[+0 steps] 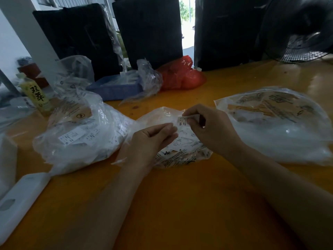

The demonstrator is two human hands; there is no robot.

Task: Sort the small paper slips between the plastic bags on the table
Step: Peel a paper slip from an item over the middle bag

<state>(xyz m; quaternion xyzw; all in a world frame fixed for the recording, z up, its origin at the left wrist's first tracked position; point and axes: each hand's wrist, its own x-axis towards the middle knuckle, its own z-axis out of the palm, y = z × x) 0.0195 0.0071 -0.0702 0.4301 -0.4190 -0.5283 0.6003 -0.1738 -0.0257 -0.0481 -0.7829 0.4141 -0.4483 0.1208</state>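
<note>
Right hand (212,130) pinches XS slip (182,121) over middle bag (180,152); left hand (153,139) loosely curled, grip unclear; sorting underway, next: drop into 3 o'clock bag (281,123) or 9 o'clock bag (81,134)

I see two bare forearms reaching in from the bottom edge, with no sleeve showing anywhere on them up to the frame's edge. My left hand (149,139) and my right hand (210,127) wear no gloves, and I make out no ring, watch or band on either wrist. The fingernails that show look short and plain.
</note>
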